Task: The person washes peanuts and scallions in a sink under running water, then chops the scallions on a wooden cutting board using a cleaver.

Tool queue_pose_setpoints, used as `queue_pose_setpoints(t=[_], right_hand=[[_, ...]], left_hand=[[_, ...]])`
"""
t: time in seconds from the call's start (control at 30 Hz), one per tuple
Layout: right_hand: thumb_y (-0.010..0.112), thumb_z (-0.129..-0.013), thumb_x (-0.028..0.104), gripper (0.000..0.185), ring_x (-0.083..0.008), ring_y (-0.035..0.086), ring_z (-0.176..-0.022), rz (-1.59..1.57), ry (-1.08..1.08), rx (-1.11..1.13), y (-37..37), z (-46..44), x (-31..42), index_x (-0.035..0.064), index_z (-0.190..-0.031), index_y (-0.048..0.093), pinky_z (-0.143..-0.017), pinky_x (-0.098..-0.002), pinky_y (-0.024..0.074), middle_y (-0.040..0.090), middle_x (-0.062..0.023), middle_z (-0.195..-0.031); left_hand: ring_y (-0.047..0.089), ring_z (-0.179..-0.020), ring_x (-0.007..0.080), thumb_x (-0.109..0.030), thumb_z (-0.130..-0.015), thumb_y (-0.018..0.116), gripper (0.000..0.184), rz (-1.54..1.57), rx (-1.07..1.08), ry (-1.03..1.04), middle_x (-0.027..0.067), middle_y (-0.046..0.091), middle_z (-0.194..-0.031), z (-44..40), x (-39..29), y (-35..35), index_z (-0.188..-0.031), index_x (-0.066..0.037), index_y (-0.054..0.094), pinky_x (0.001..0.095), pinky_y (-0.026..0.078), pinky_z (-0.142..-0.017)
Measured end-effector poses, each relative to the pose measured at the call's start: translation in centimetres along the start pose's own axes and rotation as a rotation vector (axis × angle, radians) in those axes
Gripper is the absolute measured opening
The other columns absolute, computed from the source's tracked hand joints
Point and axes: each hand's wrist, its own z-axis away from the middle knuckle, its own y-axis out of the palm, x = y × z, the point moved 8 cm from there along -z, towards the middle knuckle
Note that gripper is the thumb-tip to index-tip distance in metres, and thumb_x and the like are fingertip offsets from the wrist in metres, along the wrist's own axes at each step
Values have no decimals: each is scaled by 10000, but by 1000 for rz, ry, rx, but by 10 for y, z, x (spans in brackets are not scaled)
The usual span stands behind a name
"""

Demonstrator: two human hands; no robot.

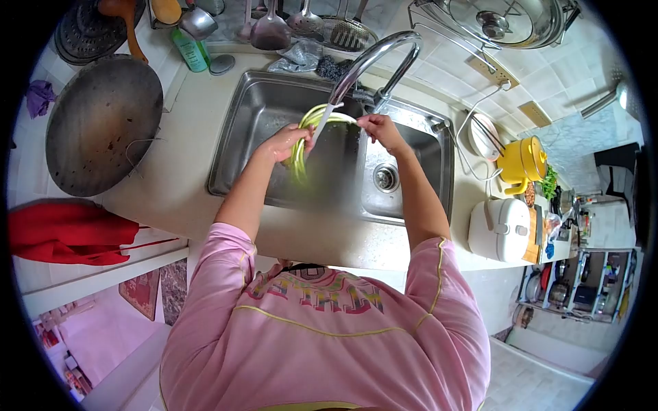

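Water runs from the curved chrome faucet (379,46) over a bundle of long, thin pale-green stalks (299,154) above the left basin of the steel sink (229,147). My left hand (291,142) is closed round the bundle, left of the water stream. On the right, my right hand (382,131) pinches the whitish ends of the stalks near the divider between the basins. The lower ends of the bundle hang blurred over the left basin. In the right basin a round drain (386,177) shows.
A large dark wok (104,127) stands at the left, near a green bottle (191,52). Utensils hang behind the sink. To the right are a yellow pot (522,161), a white rice cooker (498,229) and a cable. Red cloth (68,231) hangs at lower left.
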Motion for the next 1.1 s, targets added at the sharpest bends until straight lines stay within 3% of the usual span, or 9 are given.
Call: queue_pose_setpoints(t=[0.37, 0.47, 0.57, 0.73, 0.77, 0.83, 0.97, 1.03, 1.1], right_hand=[[554, -869, 234, 229, -78, 464, -467, -92, 102, -317, -7, 23, -18, 27, -904, 644, -428, -217, 380, 562, -21, -631], [576, -855, 231, 248, -117, 562, -729, -49, -42, -252, 35, 19, -9, -1, -937, 613, -655, -257, 451, 628, -56, -800], [587, -853, 279, 425, -132, 513, -993, -254, -64, -69, 92, 22, 22, 14, -1173, 504, -857, -259, 399, 574, -108, -1067], [577, -844, 310, 373, -134, 545, -607, 52, 2, 198, 122, 23, 18, -21, -1016, 575, -593, -283, 442, 586, -70, -674], [577, -836, 333, 346, -136, 471, -488, 133, -86, 218, 123, 21, 15, -8, -893, 596, -505, -297, 395, 532, -41, -564], [580, -824, 324, 315, -135, 461, -500, -1, -79, 293, 116, 31, 5, 9, -822, 591, -507, -304, 383, 518, -53, -561], [565, -765, 162, 189, -249, 595, -668, 649, -128, 306, 64, 24, -38, 78, -919, 635, -627, -368, 463, 628, -123, -744], [547, -684, 16, 328, -280, 600, -912, 920, -68, 404, 43, 0, -52, 59, -999, 629, -804, -364, 475, 631, -153, -971], [457, -624, -54, 441, -322, 575, -950, 979, -99, 193, 20, -28, -36, 101, -996, 635, -834, -380, 464, 625, -162, -954]], left_hand=[[418, -546, 76, -254, -847, 591, 211, 472, -370, 184, -34, 449, -662, -50, 28, 9, -962, -81, 554, 230, 386, -523], [415, -533, 84, -267, -846, 595, 199, 552, -391, 269, -30, 446, -643, -56, 28, 9, -918, -87, 549, 235, 380, -513], [458, -537, 119, -301, -841, 596, 199, 528, -491, 294, -16, 465, -635, -49, 26, -5, -836, -107, 552, 263, 406, -510], [454, -568, 102, -274, -885, 533, 148, 622, -539, 285, -21, 454, -635, -24, 6, -23, -874, -127, 552, 264, 396, -522], [447, -569, 97, -267, -890, 525, 141, 627, -550, 297, -22, 449, -632, -12, 1, -22, -884, -128, 550, 262, 393, -525], [415, -559, 87, -254, -890, 528, 130, 672, -496, 311, -26, 435, -642, -3, 0, -23, -912, -127, 542, 245, 384, -537], [418, -575, 92, -236, -885, 540, 129, 658, -421, 336, -27, 440, -667, 3, 8, -22, -925, -114, 548, 236, 380, -540], [417, -578, 98, -230, -872, 561, 144, 553, -414, 305, -27, 444, -670, 3, 11, -11, -957, -113, 558, 234, 377, -544], [461, -589, 104, -257, -846, 598, 205, 341, -427, 317, -13, 485, -693, 3, 10, -3, -943, -82, 554, 234, 396, -545]])
